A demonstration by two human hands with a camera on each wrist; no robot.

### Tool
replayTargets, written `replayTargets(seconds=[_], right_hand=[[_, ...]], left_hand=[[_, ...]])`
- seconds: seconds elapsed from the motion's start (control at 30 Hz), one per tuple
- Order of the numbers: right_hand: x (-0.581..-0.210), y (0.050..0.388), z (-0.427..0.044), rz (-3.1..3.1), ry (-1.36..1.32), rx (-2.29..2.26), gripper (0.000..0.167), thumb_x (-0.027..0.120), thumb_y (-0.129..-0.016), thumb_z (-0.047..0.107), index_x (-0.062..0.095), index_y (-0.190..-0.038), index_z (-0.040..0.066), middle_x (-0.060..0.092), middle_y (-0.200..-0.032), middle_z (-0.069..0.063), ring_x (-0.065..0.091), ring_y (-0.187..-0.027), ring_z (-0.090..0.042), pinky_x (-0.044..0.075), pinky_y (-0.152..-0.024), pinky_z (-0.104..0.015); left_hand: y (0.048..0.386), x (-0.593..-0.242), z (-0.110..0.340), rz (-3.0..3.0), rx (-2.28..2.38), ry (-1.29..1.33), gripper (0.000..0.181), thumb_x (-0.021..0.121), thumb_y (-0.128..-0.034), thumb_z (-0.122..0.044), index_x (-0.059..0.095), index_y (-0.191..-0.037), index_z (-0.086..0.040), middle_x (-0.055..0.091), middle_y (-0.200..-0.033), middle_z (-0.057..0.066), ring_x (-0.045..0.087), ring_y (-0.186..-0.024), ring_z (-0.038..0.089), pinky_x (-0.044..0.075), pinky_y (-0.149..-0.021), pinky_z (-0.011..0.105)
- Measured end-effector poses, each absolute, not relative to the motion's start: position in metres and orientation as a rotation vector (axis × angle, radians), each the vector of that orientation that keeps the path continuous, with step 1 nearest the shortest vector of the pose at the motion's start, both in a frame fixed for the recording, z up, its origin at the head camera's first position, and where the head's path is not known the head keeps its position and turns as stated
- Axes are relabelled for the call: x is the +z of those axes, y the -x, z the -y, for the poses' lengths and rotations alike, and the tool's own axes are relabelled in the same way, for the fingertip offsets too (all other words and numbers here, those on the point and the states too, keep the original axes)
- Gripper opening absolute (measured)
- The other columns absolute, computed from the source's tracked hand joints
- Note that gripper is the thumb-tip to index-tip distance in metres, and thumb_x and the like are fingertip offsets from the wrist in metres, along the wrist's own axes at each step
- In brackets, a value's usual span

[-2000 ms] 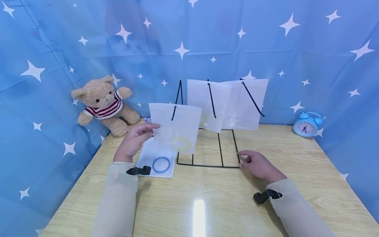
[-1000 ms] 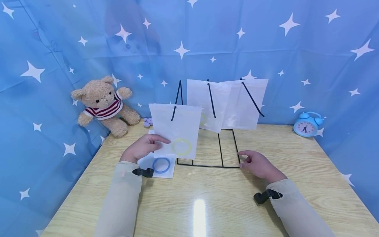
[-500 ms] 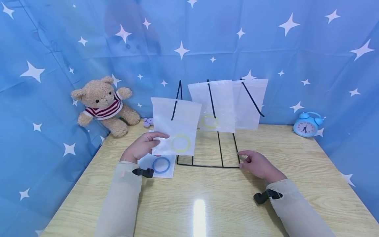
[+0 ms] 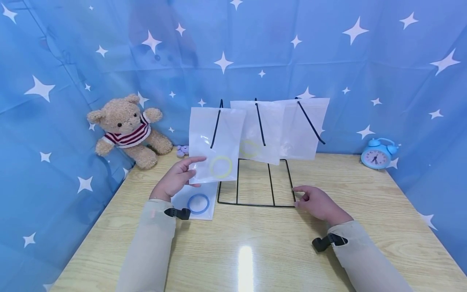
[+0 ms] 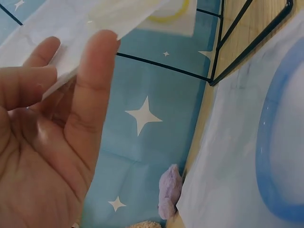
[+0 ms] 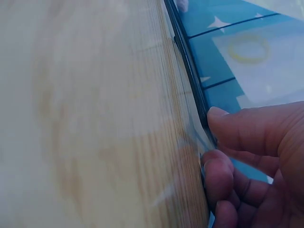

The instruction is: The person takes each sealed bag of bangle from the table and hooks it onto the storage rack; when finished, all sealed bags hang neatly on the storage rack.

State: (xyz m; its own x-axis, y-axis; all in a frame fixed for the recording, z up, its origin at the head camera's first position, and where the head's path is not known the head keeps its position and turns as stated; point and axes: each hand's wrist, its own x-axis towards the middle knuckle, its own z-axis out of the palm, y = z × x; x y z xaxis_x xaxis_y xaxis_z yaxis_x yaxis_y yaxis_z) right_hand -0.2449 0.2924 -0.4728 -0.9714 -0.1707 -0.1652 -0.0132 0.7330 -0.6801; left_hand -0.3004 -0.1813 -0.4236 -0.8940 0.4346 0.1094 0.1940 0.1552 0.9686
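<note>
My left hand (image 4: 175, 176) pinches the left edge of a white translucent zip bag (image 4: 231, 136), which hangs on the left hook of a black wire rack (image 4: 256, 205). A yellow ring shows through its lower part. In the left wrist view the bag's edge runs between thumb and fingers. My right hand (image 4: 317, 205) pinches the rack's base at its front right corner, as the right wrist view shows. Similar bags hang on the other hooks: the middle bag (image 4: 270, 129) with a yellow ring, and the right bag (image 4: 299, 140), whose contents are unclear.
Under my left hand, another bag (image 4: 180, 198) with a blue ring (image 4: 198, 213) lies on the wooden table (image 4: 204, 247). A teddy bear (image 4: 127, 132) and a small purple toy (image 4: 182, 151) sit back left. A blue alarm clock (image 4: 376, 157) stands back right.
The left bag has slid back and up along its hook, after my left hand shifted its hold lower on its edge. The middle bag has swung. My right hand stays put.
</note>
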Motion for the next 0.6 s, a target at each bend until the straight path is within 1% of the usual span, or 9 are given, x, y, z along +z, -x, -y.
replayTargets(seconds=[0.07, 0.1, 0.17, 0.23, 0.3, 0.43, 0.47, 0.53, 0.6], right_hand=[[-0.4729, 0.2448, -0.2923, -2.72, 0.144, -1.065, 0.056, 0.072, -0.1, 0.018, 0.055, -0.152, 0.005, 0.065, -0.092, -0.008, 0.056, -0.077, -0.023, 0.045, -0.064, -0.036], [-0.473, 0.2447, -0.2924, -2.721, 0.143, -1.064, 0.056, 0.072, -0.1, 0.018, 0.056, -0.151, 0.005, 0.065, -0.092, -0.008, 0.056, -0.077, -0.023, 0.045, -0.064, -0.036], [-0.4732, 0.2449, -0.2926, -2.722, 0.144, -1.064, 0.055, 0.072, -0.1, 0.018, 0.056, -0.151, 0.005, 0.065, -0.092, -0.008, 0.056, -0.077, -0.023, 0.045, -0.064, -0.036], [-0.4733, 0.2451, -0.2927, -2.721, 0.147, -1.067, 0.055, 0.072, -0.1, 0.017, 0.056, -0.151, 0.004, 0.065, -0.091, -0.008, 0.056, -0.076, -0.023, 0.045, -0.065, -0.036], [-0.4733, 0.2451, -0.2928, -2.72, 0.152, -1.067, 0.055, 0.072, -0.1, 0.017, 0.056, -0.151, 0.004, 0.065, -0.091, -0.007, 0.056, -0.076, -0.023, 0.045, -0.064, -0.036], [-0.4727, 0.2447, -0.2924, -2.718, 0.151, -1.072, 0.056, 0.072, -0.1, 0.017, 0.056, -0.152, 0.005, 0.064, -0.09, -0.007, 0.055, -0.075, -0.023, 0.044, -0.063, -0.036], [-0.4725, 0.2444, -0.2922, -2.717, 0.149, -1.074, 0.056, 0.072, -0.1, 0.017, 0.056, -0.152, 0.005, 0.064, -0.09, -0.007, 0.055, -0.075, -0.023, 0.044, -0.063, -0.036], [-0.4721, 0.2437, -0.2918, -2.714, 0.143, -1.074, 0.056, 0.072, -0.1, 0.018, 0.055, -0.152, 0.005, 0.064, -0.09, -0.007, 0.055, -0.075, -0.023, 0.044, -0.063, -0.036], [-0.4716, 0.2429, -0.2912, -2.711, 0.136, -1.074, 0.056, 0.072, -0.1, 0.018, 0.055, -0.153, 0.006, 0.064, -0.091, -0.008, 0.055, -0.076, -0.023, 0.044, -0.063, -0.036]], left_hand=[[0.3004, -0.4233, 0.1806, -2.238, 1.835, -0.628, 0.048, 0.045, -0.1105, 0.0, 0.051, -0.157, -0.012, 0.058, -0.134, 0.023, 0.066, -0.107, 0.024, 0.065, -0.084, 0.044], [0.3006, -0.4233, 0.1803, -2.24, 1.842, -0.636, 0.049, 0.044, -0.1101, 0.001, 0.05, -0.157, -0.011, 0.057, -0.141, 0.024, 0.067, -0.113, 0.027, 0.065, -0.085, 0.042], [0.3006, -0.4232, 0.1796, -2.252, 1.852, -0.658, 0.052, 0.042, -0.1089, 0.005, 0.048, -0.158, -0.01, 0.05, -0.153, 0.021, 0.066, -0.116, 0.032, 0.065, -0.085, 0.04], [0.3006, -0.4233, 0.1787, -2.27, 1.86, -0.675, 0.054, 0.041, -0.1073, 0.008, 0.048, -0.158, -0.009, 0.041, -0.162, 0.017, 0.065, -0.115, 0.033, 0.065, -0.086, 0.039], [0.3011, -0.4236, 0.177, -2.292, 1.866, -0.686, 0.056, 0.041, -0.106, 0.01, 0.047, -0.158, -0.009, 0.039, -0.164, 0.015, 0.066, -0.112, 0.031, 0.065, -0.086, 0.039], [0.302, -0.4243, 0.174, -2.31, 1.889, -0.675, 0.058, 0.041, -0.1053, 0.01, 0.048, -0.159, -0.011, 0.05, -0.154, 0.021, 0.068, -0.107, 0.025, 0.065, -0.086, 0.038], [0.3024, -0.4246, 0.1735, -2.311, 1.896, -0.672, 0.057, 0.041, -0.1055, 0.009, 0.048, -0.159, -0.011, 0.054, -0.149, 0.024, 0.069, -0.107, 0.025, 0.065, -0.086, 0.037], [0.3029, -0.4254, 0.1733, -2.319, 1.905, -0.66, 0.057, 0.041, -0.1061, 0.009, 0.047, -0.159, -0.012, 0.056, -0.146, 0.025, 0.068, -0.108, 0.027, 0.064, -0.086, 0.036], [0.3033, -0.4265, 0.1734, -2.337, 1.904, -0.632, 0.057, 0.042, -0.1068, 0.007, 0.048, -0.159, -0.014, 0.056, -0.147, 0.024, 0.067, -0.109, 0.031, 0.064, -0.085, 0.036]])
